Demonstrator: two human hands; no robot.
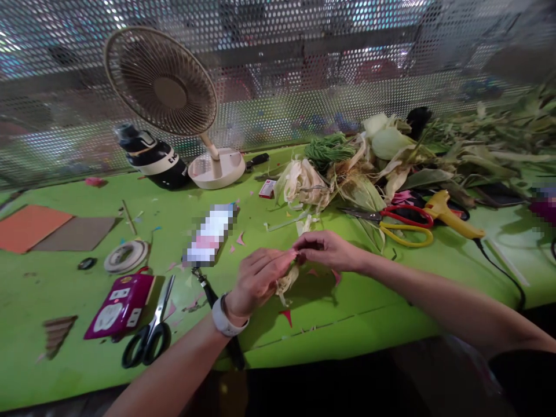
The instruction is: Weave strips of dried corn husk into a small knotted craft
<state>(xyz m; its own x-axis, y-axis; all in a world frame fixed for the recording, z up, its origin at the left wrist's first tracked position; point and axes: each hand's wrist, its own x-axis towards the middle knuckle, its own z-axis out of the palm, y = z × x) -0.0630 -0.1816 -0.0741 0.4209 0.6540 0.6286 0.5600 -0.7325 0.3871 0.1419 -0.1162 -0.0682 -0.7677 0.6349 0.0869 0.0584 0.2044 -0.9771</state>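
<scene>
Both hands meet over the middle of the green table [347,324]. My left hand [257,279], with a white band at the wrist, is closed around a small bundle of pale dried corn husk [286,282] that hangs below the fingers. My right hand [326,250] pinches the top of the same husk piece with thumb and fingertips pressed together. Small pink and red paper scraps [286,315] lie on the table under the hands.
A pile of corn husks [313,182] and green string [329,148] lies behind, with red-and-yellow scissors [402,223] and a yellow glue gun [452,215]. Black scissors [150,336], a purple power strip [121,306], a tape roll [127,256] and a fan [174,98] sit left.
</scene>
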